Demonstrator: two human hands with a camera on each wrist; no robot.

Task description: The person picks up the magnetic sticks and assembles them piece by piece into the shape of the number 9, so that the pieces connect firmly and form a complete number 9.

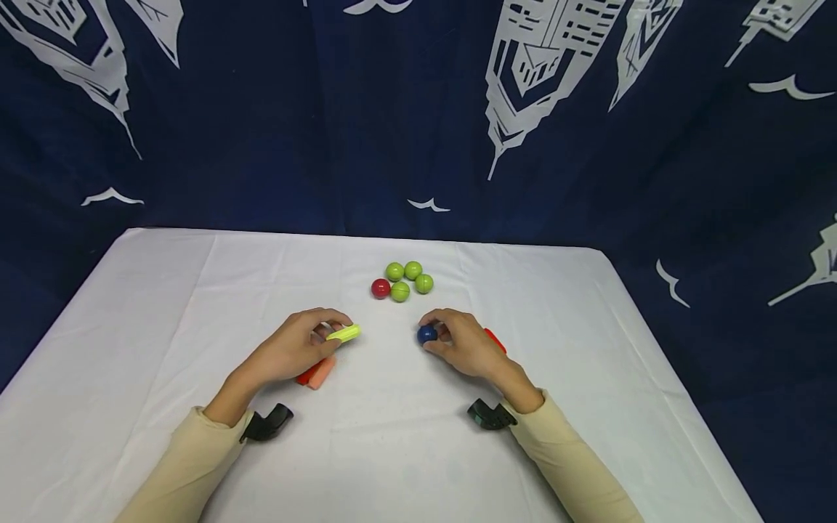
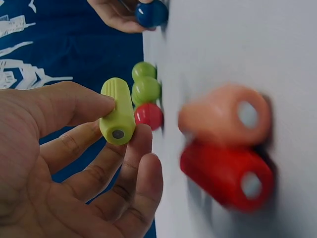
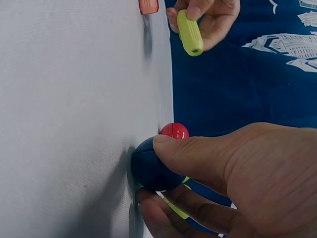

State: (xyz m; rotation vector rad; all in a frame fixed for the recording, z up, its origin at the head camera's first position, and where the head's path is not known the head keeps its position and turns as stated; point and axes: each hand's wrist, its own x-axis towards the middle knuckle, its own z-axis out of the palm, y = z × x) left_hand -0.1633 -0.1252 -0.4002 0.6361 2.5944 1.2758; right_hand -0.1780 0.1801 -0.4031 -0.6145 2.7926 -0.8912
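**A:** So what's going on here? The left hand (image 1: 294, 352) pinches a ribbed yellow-green plastic cylinder with a small hole in its end (image 2: 118, 113) between thumb and fingertips, lifted just off the white tablecloth (image 1: 392, 450). The right hand (image 1: 461, 343) has thumb and fingers curled round a glossy dark blue ball (image 1: 426, 334), which sits right at the cloth.

**B:** Looks to me like a pick-up step, both pieces gripped and held between the hands. My guess is that any next move calls for lining the two up in the bare gap between the hands, with a steady grip on that ball (round and shiny, so probably slippery).

**A:** What else is close by?

**B:** Under the left palm lie a smooth peach plastic tube (image 2: 225, 116) and a glossy red plastic tube (image 2: 225, 176), touching side by side. Something red (image 1: 495, 339) pokes out behind the right hand, can't tell what. Just beyond both hands there's a cluster of four shiny green balls (image 1: 408, 280) plus a shiny red ball (image 1: 381, 288), packed tight.

**A:** Room to move?

**B:** Plenty. Open cloth lies toward the body and out to both sides, and the table edges are well away from both hands. Only the ball cluster ahead is near enough to bump.
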